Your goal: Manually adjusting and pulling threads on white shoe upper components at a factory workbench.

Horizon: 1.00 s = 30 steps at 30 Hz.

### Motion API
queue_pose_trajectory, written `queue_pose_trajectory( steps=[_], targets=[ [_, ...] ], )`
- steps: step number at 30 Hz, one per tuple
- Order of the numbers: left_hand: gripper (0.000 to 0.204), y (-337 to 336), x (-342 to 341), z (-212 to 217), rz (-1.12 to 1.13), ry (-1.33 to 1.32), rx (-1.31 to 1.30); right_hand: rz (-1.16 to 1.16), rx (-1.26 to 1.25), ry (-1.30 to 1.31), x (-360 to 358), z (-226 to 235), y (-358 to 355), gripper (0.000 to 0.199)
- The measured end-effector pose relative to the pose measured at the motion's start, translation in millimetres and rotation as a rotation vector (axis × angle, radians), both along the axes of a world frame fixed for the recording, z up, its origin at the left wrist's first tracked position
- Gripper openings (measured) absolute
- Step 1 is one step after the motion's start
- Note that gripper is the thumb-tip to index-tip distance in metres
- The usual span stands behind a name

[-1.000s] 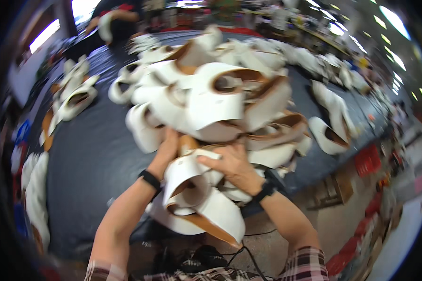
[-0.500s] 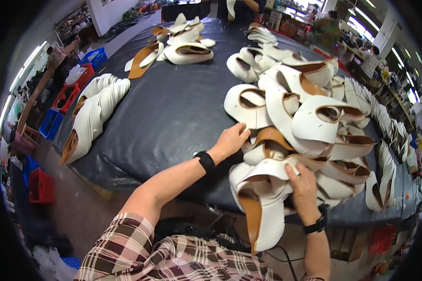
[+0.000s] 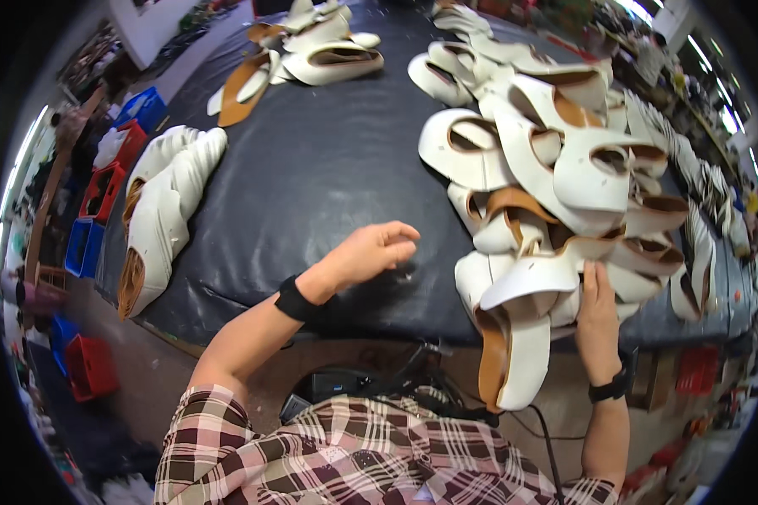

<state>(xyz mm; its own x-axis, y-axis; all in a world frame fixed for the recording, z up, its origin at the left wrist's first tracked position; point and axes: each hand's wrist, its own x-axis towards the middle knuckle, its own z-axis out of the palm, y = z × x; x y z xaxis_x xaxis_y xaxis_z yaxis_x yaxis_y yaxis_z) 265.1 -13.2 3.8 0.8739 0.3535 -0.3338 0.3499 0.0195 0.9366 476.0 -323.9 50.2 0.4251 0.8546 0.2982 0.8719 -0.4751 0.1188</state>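
Observation:
A heap of white shoe uppers with tan lining [image 3: 594,181] covers the right side of the black-covered table [image 3: 312,168]. My right hand [image 3: 596,324] is at the near edge of this heap, its fingers pressed together on the edge of a white shoe upper [image 3: 531,282]. The thumb is hidden. Below that piece, another upper [image 3: 526,362] hangs over the table's front edge, its tan lining showing. My left hand [image 3: 369,252] is over the black cover, left of the heap, fingers loosely bent and thumb apart, with nothing in it.
Nested white uppers [image 3: 168,210] lie in a row along the table's left side. A smaller pile [image 3: 333,61] sits at the far end. Red and blue crates [image 3: 103,189] stand on the floor to the left. A black cable [image 3: 547,446] hangs near my body.
My left hand has come off the heap and moved left. My right hand has shifted a little right along the heap's near edge, and the upper at its fingers has changed position.

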Motion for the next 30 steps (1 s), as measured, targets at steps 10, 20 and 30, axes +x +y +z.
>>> queue_pose_trajectory(
  steps=[10,20,30],
  targets=[
    [0.042,-24.4,-53.5,-15.2,-0.251,-0.049,0.560,-0.076,0.661,0.712,-77.1,187.1,30.5,0.044],
    [0.051,-43.4,-110.5,-52.4,-0.140,-0.090,1.012,0.281,0.233,0.365,47.6,285.6,290.7,0.022],
    [0.054,-33.8,-94.5,-44.5,-0.155,0.013,0.869,0.167,-0.301,0.101,221.6,18.1,449.5,0.043]
  ],
)
